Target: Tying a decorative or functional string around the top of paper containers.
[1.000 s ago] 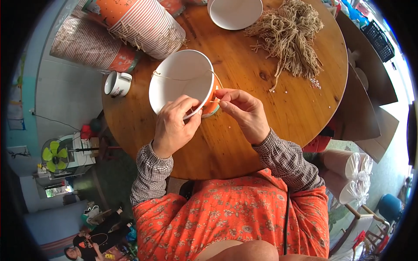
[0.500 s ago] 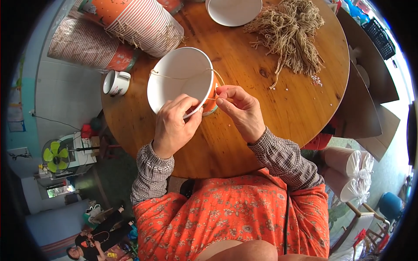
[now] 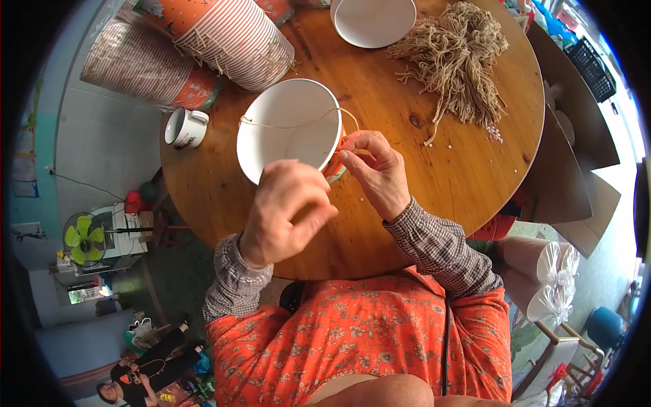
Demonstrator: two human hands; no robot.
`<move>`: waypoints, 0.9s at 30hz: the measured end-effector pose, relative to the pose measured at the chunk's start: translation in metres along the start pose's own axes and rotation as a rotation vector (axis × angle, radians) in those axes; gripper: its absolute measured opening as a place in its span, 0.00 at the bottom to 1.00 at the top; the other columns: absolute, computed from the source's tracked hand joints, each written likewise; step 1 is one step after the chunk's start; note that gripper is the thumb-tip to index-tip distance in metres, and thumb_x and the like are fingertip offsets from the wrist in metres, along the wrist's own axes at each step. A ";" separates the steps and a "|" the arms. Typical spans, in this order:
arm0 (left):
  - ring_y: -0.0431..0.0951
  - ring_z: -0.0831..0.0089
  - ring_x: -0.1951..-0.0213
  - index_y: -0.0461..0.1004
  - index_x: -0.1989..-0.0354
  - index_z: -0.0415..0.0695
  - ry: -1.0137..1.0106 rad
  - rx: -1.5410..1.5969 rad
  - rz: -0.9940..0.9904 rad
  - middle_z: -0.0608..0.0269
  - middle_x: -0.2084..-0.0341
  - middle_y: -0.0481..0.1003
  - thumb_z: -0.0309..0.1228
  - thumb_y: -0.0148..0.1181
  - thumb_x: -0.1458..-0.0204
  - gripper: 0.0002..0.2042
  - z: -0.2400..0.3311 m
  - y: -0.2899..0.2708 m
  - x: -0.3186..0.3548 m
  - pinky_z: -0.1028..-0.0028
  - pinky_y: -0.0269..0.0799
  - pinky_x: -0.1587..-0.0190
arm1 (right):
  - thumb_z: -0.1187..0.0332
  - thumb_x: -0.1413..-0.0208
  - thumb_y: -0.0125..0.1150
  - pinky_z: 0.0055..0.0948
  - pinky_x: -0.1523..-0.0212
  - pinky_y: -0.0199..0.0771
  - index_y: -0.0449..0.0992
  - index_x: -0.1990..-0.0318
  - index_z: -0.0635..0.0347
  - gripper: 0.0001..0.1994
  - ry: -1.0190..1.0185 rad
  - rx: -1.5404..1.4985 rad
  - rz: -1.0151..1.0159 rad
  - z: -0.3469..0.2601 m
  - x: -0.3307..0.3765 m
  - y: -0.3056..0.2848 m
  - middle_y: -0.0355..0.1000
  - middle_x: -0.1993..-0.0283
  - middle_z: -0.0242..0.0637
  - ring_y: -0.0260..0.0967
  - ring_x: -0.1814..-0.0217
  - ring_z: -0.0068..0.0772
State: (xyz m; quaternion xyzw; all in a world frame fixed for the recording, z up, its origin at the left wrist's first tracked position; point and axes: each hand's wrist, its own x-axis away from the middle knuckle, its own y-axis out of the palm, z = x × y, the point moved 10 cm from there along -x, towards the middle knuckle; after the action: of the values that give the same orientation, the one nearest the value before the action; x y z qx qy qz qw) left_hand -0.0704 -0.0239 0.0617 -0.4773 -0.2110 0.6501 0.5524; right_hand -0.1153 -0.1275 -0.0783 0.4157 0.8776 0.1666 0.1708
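Observation:
A paper bucket [image 3: 285, 136], white inside with an orange outer wall, stands tilted on the table in front of me. A thin tan cord [image 3: 291, 127] crosses its mouth from the left rim and loops over the right rim. Against the bucket's right outer side, my right hand [image 3: 380, 166] pinches the cord's end; the fingertips partly hide it. My left hand [image 3: 285, 214] hovers just off the bucket's near rim, its fingers curled and smeared by motion, so I cannot make out whether anything thin is between them.
Stacked orange-patterned buckets [image 3: 237, 47] lie at the far left, near a white mug [image 3: 186, 129]. Another white bucket [image 3: 373, 24] is at the back. A heap of tan cords [image 3: 458, 61] lies right, beside small pale bits [image 3: 494, 133]. Cardboard boxes [image 3: 563, 169] flank the table's right edge.
My left hand has let go of the bucket's near rim and pulled back toward me. My right hand stays pinched at the bucket's side. The whole view has shifted slightly.

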 end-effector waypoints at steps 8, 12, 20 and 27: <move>0.78 0.59 0.65 0.76 0.62 0.36 -0.283 0.167 -0.147 0.53 0.68 0.77 0.22 0.58 0.50 0.08 -0.079 0.022 -0.021 0.69 0.72 0.60 | 0.74 0.46 0.63 0.21 0.61 0.78 0.75 0.63 0.64 0.05 0.018 0.115 -0.016 -0.004 -0.003 0.003 0.66 0.55 0.35 0.72 0.60 0.22; 0.78 0.63 0.69 0.76 0.69 0.35 -0.269 0.151 -0.196 0.54 0.72 0.77 0.24 0.58 0.50 0.04 -0.083 0.027 -0.023 0.69 0.73 0.65 | 0.71 0.46 0.63 0.24 0.65 0.76 0.75 0.62 0.60 0.06 -0.083 0.331 -0.076 -0.014 -0.006 0.008 0.70 0.60 0.36 0.74 0.63 0.26; 0.76 0.75 0.59 0.75 0.69 0.37 -0.284 0.456 -0.064 0.59 0.61 0.77 0.24 0.56 0.47 0.04 -0.082 -0.002 -0.010 0.74 0.70 0.53 | 0.72 0.52 0.57 0.36 0.63 0.73 0.71 0.59 0.59 0.11 -0.564 1.372 -0.303 -0.075 -0.010 0.020 0.70 0.63 0.38 0.72 0.62 0.40; 0.73 0.79 0.59 0.72 0.63 0.40 -0.331 1.058 -0.153 0.59 0.59 0.77 0.26 0.50 0.39 0.05 -0.066 0.023 -0.009 0.75 0.68 0.49 | 0.72 0.58 0.60 0.34 0.57 0.75 0.71 0.56 0.59 0.18 -0.818 1.344 -0.204 -0.117 -0.008 0.040 0.69 0.51 0.39 0.71 0.54 0.39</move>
State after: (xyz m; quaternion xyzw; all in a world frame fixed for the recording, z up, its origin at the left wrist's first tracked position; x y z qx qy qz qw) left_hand -0.0267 -0.0558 0.0173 -0.0096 0.0260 0.6916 0.7218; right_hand -0.1349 -0.1277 0.0444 0.3755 0.6916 -0.5814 0.2067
